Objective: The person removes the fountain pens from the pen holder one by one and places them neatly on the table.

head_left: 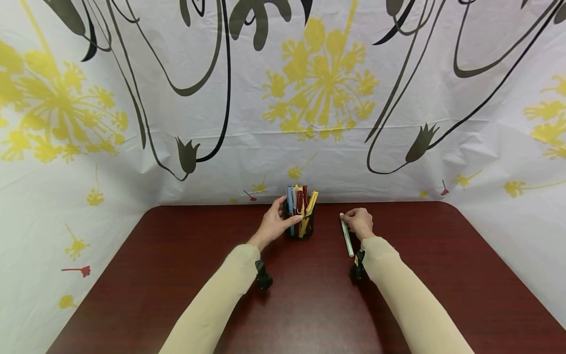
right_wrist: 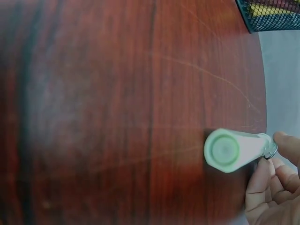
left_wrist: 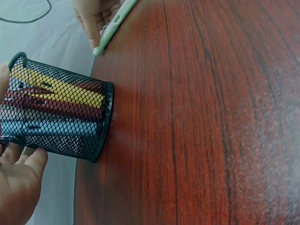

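My left hand [head_left: 270, 225] holds a black mesh pen holder [left_wrist: 61, 110], thumb on one side and fingers round the other. Blue, red, yellow and pale pens [head_left: 302, 201] stand inside it. To the right, my right hand [head_left: 360, 222] pinches a pale green pen [head_left: 347, 237] near its far end. That pen slants over the table, its near end pointing toward me. In the right wrist view its round end [right_wrist: 224, 150] faces the camera, and the thumb and fingers grip it by a metal clip.
The dark red wooden table [head_left: 300, 305] ends at a rounded far edge just behind the pen holder. A white cloth [head_left: 247, 113] with yellow and grey plant prints hangs behind and along both sides. Each wrist wears a small black camera [head_left: 264, 278].
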Motion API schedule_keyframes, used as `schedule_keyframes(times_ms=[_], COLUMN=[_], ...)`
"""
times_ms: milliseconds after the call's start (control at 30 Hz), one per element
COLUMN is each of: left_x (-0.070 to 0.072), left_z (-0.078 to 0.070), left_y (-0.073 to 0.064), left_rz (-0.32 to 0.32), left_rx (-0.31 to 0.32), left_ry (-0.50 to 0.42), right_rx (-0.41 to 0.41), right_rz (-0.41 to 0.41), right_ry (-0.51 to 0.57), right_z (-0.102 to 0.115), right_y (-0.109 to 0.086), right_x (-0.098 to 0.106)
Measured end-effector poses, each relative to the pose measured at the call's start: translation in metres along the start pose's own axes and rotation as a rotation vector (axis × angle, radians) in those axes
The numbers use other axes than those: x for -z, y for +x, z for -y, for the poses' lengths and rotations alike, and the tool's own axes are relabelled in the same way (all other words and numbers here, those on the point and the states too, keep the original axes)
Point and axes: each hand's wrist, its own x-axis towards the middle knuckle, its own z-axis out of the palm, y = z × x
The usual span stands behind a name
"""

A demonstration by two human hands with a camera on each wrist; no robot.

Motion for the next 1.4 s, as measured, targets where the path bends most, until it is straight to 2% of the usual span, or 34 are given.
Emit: schedule_keyframes(times_ms=[200,500,767,1067,1400], left_x=[0.000,0.001,0.006,0.000,-0.001], left_z=[-0.001,-0.001,-0.027,0.000,0.001], left_y=[-0.001,-0.002,-0.018,-0.002,-0.001], left_rz=[0.000,0.016,0.036,0.014,0.002], left_rx=[0.000,-0.012,-0.007,-0.012,-0.012], left_ry=[-0.003,-0.030,-0.033,-0.037,-0.022], right_rx=[0.004,-0.005,0.005,0.016,0.012], right_rz=[-0.011,-0.025,-0.022,-0.021,-0.017], right_ry=[-0.015,0.027,0.062,0.081,0.077], right_z=[0.000,-0.004,-0.007,-0.009,-0.012], right_y=[0.000,-0.001,-0.001,-0.001,0.000], right_x=[0.000,-0.001,-0.001,0.000,0.001])
